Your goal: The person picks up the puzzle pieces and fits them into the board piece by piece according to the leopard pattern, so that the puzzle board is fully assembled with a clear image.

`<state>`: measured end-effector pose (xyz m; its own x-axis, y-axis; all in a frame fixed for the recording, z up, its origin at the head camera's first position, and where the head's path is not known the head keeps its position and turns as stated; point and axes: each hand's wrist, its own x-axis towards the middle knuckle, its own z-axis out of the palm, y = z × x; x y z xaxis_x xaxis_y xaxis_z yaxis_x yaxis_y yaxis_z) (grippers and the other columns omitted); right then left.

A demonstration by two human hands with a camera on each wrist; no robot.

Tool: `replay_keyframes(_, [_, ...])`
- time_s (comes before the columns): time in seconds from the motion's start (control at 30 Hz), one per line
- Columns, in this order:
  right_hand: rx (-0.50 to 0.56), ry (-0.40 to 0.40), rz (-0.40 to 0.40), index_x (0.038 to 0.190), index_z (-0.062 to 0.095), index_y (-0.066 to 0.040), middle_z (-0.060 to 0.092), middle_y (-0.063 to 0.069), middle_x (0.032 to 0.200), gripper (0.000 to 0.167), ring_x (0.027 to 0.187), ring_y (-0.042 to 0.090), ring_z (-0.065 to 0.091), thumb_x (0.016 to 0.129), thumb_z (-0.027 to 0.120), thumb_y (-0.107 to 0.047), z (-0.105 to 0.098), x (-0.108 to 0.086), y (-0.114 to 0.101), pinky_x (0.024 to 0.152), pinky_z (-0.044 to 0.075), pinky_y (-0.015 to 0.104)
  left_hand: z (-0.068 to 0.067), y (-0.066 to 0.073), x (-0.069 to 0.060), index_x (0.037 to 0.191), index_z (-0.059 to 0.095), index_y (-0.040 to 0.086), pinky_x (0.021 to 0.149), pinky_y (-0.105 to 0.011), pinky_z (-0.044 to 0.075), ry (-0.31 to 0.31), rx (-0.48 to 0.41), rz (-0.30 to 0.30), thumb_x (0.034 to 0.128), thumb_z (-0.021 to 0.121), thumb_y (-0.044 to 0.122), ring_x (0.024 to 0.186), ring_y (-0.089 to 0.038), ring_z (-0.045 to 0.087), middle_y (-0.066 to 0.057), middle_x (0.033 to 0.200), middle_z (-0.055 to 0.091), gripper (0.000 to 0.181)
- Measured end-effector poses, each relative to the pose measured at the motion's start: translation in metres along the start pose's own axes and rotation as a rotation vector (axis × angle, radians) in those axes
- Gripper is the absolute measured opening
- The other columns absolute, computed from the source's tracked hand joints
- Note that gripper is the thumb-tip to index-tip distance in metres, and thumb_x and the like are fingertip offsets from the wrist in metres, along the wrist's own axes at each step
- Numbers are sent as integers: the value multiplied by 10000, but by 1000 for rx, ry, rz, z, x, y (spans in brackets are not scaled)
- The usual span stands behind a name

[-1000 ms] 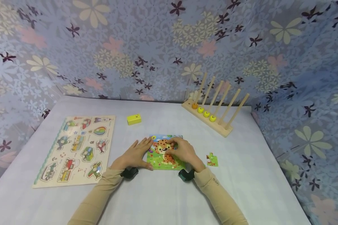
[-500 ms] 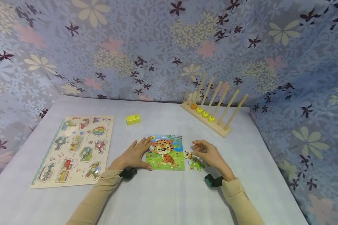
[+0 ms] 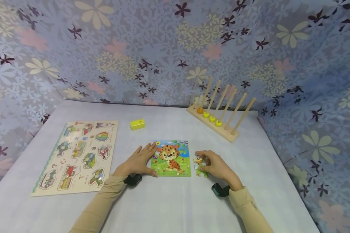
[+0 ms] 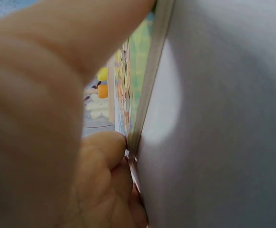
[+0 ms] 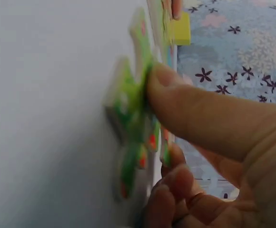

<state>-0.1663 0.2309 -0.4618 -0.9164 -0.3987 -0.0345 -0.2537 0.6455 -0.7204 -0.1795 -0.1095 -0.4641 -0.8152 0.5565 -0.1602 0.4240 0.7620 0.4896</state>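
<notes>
A square leopard puzzle [image 3: 170, 160] lies flat on the table in the head view. Along its left edge my left hand [image 3: 137, 160] rests with fingers spread, the thumb near the lower left corner. In the left wrist view the puzzle's edge [image 4: 150, 80] runs beside that hand's fingers. To the right of the puzzle, apart from it, my right hand [image 3: 217, 165] holds loose jigsaw pieces [image 3: 199, 163] between thumb and curled fingers. The right wrist view shows the thumb against a green piece [image 5: 128, 102]; the fingers partly hide more pieces behind it.
At left lies a wooden peg puzzle board [image 3: 75, 158] with vehicle pictures. A yellow block [image 3: 137, 124] sits behind the left hand. At the back right stands a wooden rack [image 3: 213, 124] with upright pegs and several beads. A floral cloth [image 3: 163, 48] hangs behind the table.
My right hand has left the leopard puzzle, moved right to the loose jigsaw pieces and closed its thumb and fingers on them. The left hand has stayed in place.
</notes>
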Motion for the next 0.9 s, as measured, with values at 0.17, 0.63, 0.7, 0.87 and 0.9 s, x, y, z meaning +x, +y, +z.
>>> replay_keyframes(0.17, [-36,58,86,1193,667,-73,645,72,928,338,669,124,489,861,718,-113,-4,5,-2,552,414,220,1,-1,1,1540,171,18,1223,-576,50,-3,-6,5,712,793,518,1506,-370,101,-166,1624,111,1150])
replay_keyframes(0.63, [313,120,211,952,696,-22,692,79,750,133,583,145,572,912,668,-145,18,50,-44,532,479,260,0,-1,0,1542,168,25,1225,-572,55,5,-3,3,713,794,521,1507,-364,108,-166,1623,119,1152])
replay_keyframes(0.7, [360,97,205,946,681,-9,685,61,743,120,578,134,577,908,670,-122,27,56,-49,533,497,253,-1,-1,0,1543,166,27,1226,-570,54,3,-4,1,714,795,518,1507,-361,107,-165,1624,118,1151])
replay_keyframes(0.87, [405,70,202,939,670,-12,677,64,732,92,566,107,583,905,668,-97,48,69,-58,527,520,220,-3,0,-1,1543,170,29,1227,-567,47,0,-12,-4,717,802,498,1509,-357,103,-159,1624,119,1141])
replay_keyframes(0.9, [407,64,206,942,670,-14,678,70,730,90,563,106,587,906,666,-97,52,71,-60,527,526,220,-3,1,-1,1543,172,29,1228,-566,45,-1,-12,-5,717,802,497,1509,-356,101,-158,1624,119,1139])
